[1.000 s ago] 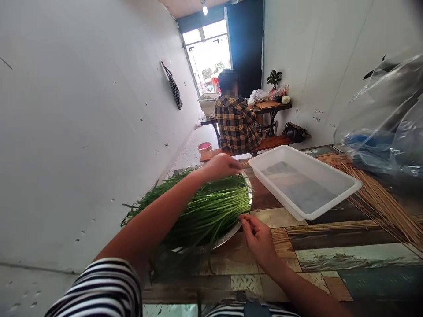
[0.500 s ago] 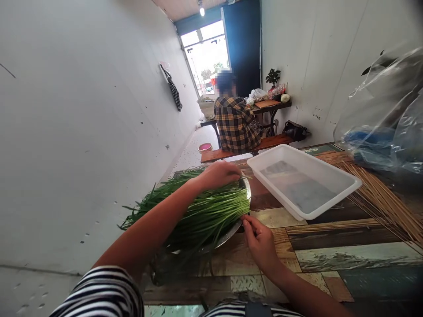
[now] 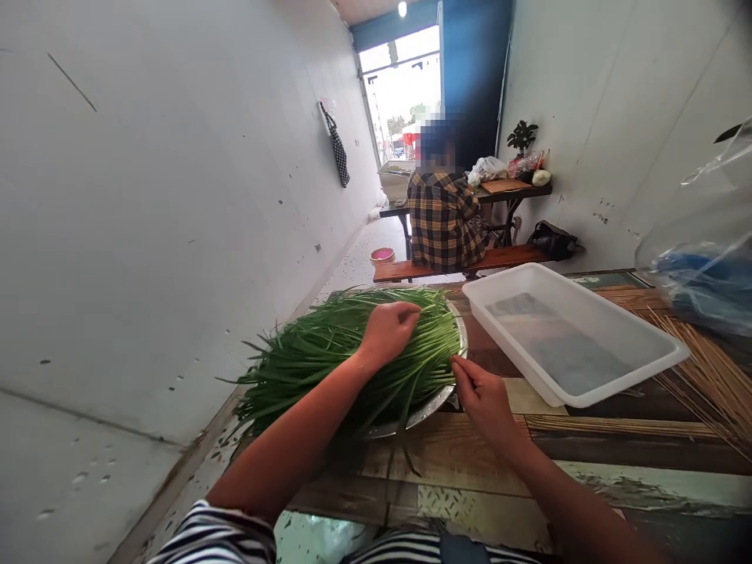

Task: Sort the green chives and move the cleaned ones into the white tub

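A large heap of garlic chives (image 3: 329, 337) lies in a round metal basin (image 3: 438, 403), green leaves to the left and pale stem ends to the right. Over the middle of the heap, my left hand (image 3: 388, 333) is closed in a pinch at the stems. My right hand (image 3: 485, 395) is at the basin's right rim, thumb and finger pinched on the stem ends of the chives. How many stems either pinch holds is too small to tell. A few loose leaves droop over the near rim onto the table.
A white plastic tray (image 3: 564, 345) stands right of the basin on the wood-patterned table (image 3: 446, 454). Thin wooden skewers (image 3: 710, 392) and a clear plastic bag (image 3: 705, 258) lie farther right. A person in a plaid shirt (image 3: 443, 219) sits on a bench (image 3: 393, 270) beyond.
My left hand has drawn back from the far stem ends toward the middle of the heap. My right hand stays pinched at the rim. The view has shifted left.
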`<state>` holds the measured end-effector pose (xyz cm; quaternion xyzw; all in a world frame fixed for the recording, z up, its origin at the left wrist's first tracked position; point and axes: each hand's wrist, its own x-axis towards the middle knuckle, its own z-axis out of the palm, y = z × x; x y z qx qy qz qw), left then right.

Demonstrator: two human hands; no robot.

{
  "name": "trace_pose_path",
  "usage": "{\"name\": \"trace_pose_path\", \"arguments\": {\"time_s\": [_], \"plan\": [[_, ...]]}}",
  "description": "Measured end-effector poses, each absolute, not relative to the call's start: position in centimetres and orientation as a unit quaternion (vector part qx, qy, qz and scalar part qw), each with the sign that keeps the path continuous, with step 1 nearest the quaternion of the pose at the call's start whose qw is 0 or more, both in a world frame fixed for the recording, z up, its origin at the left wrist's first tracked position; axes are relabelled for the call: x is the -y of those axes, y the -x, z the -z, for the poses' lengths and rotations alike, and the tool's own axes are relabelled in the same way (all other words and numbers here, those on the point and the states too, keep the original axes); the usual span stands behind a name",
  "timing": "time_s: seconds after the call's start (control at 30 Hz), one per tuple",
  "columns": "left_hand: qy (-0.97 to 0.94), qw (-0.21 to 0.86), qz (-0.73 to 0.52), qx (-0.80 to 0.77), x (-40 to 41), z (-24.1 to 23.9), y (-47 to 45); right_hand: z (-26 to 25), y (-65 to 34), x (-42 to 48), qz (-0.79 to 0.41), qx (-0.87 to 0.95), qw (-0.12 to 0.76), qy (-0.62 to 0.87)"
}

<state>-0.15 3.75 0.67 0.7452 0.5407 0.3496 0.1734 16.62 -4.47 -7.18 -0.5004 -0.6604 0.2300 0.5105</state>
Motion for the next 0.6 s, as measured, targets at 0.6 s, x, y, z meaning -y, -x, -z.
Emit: {"name": "trace_pose_path", "arguments": {"time_s": [0.6], "plan": [[-0.715,0.265,-0.323,-0.560,-3.8,-1.1,-1.1,8.2,-16.5,5.1,-0.285,0.634,0.516,0.500]]}}
